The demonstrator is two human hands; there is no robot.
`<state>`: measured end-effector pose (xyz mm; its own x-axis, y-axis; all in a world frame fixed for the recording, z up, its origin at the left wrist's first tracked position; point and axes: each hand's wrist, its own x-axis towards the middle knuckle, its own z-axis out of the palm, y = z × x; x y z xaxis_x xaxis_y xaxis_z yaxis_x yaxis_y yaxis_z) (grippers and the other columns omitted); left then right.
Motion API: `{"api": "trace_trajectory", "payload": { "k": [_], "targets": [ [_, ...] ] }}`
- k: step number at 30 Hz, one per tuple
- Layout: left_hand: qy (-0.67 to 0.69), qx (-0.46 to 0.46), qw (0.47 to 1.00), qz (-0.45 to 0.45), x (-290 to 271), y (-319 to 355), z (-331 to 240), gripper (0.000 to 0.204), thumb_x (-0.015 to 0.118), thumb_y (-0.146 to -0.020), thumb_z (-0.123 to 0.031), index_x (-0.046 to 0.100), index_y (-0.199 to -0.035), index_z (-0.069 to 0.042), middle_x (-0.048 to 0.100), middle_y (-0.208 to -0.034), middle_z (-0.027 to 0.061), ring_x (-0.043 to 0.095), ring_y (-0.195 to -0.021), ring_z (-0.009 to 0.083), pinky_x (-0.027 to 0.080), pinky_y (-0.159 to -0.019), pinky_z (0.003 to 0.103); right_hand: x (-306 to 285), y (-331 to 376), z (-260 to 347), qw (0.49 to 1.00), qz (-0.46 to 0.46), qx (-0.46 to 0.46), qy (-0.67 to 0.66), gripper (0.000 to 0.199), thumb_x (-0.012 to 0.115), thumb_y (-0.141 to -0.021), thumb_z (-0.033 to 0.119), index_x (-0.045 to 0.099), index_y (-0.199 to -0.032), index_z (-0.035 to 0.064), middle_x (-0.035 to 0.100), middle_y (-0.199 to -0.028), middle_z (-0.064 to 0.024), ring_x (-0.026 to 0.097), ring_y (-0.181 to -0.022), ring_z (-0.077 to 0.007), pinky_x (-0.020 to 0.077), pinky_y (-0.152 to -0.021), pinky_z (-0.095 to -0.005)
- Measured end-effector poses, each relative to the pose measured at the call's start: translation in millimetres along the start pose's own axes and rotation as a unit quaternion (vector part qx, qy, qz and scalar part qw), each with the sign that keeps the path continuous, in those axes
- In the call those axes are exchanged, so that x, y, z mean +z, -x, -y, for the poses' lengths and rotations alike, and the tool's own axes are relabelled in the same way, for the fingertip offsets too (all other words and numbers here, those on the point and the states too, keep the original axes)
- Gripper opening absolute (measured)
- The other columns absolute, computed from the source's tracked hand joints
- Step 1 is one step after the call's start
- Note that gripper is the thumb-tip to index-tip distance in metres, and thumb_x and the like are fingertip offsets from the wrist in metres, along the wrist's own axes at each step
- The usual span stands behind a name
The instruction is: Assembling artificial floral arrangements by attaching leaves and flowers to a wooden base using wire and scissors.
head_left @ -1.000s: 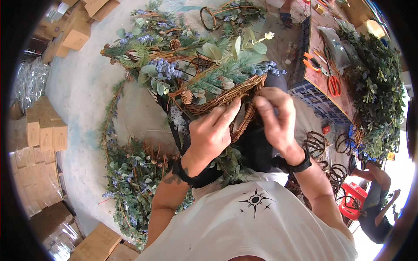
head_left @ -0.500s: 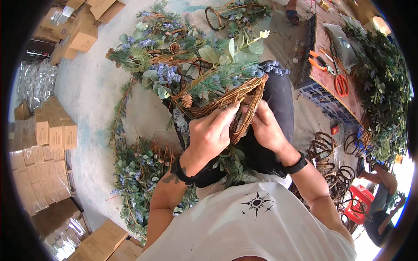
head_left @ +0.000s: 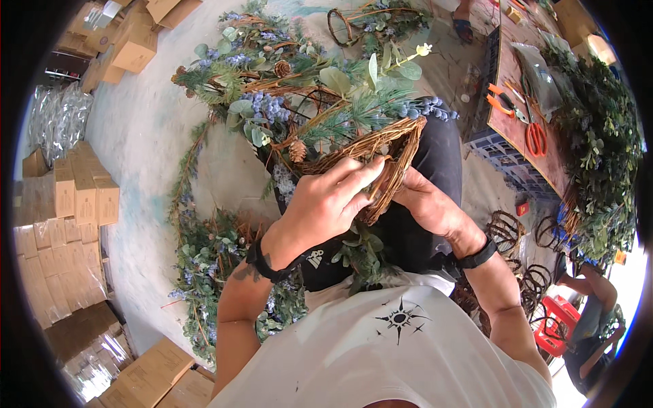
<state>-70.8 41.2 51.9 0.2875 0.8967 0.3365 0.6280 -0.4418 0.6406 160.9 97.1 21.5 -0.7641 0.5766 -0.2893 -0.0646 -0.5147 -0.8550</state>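
A brown woven twig wreath frame lies across my lap, dressed with green leaves, pine sprigs, blue berry clusters and pine cones. My left hand grips the near rim of the frame from above, fingers curled over the twigs. My right hand holds the same rim from the right side, partly hidden behind the frame and the left hand. Both wrists wear black bands.
A pile of loose greenery lies on the floor at left. Cardboard boxes are stacked along the left edge. At right, a brown table carries orange pliers and red scissors, with bare wire frames below. Another person sits at lower right.
The wreath has swung upward and leftward on my lap. Both hands have shifted along its near rim, and my left fingers now reach farther over the twigs.
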Motion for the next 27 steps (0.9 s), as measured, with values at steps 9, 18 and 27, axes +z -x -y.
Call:
{"api": "trace_trajectory", "payload": {
  "k": [9, 18, 27],
  "targets": [
    [0.035, -0.058, 0.979, -0.194, 31, -8, -8, 0.008, 0.076, -0.096, -0.011, 0.072, -0.095, -0.005, 0.068, -0.075, 0.0104, 0.07, -0.063, 0.0308, 0.054, -0.055, 0.039, 29, 35, 78, 0.766, -0.169, -0.213, 0.583, 0.035, 0.073, -0.099, 0.017, 0.068, -0.132, 0.0084, 0.074, -0.12, -0.0164, 0.073, -0.103, -0.0363, 0.0596, -0.086, -0.0445],
    [0.019, -0.057, 0.964, -0.259, 50, -17, 1, 0.017, 0.082, -0.086, -0.009, 0.066, -0.084, -0.006, 0.069, -0.072, 0.0107, 0.069, -0.061, 0.0325, 0.052, -0.052, 0.038, 40, -12, 106, 0.646, -0.008, -0.228, 0.728, 0.035, 0.071, -0.085, 0.006, 0.07, -0.12, 0.0112, 0.074, -0.097, -0.0092, 0.076, -0.091, -0.032, 0.0619, -0.069, -0.042],
    [0.006, 0.044, 0.968, -0.246, 33, -34, -4, 0.034, 0.082, -0.087, 0.001, 0.077, -0.119, -0.006, 0.072, -0.08, 0.0045, 0.065, -0.055, 0.0185, 0.052, -0.051, 0.035, -10, -30, 64, 0.911, -0.191, -0.179, 0.318, 0.014, 0.074, -0.098, 0.017, 0.072, -0.103, 0.0038, 0.069, -0.098, -0.0089, 0.064, -0.088, -0.024, 0.0506, -0.084, -0.0362]
  ]
}}
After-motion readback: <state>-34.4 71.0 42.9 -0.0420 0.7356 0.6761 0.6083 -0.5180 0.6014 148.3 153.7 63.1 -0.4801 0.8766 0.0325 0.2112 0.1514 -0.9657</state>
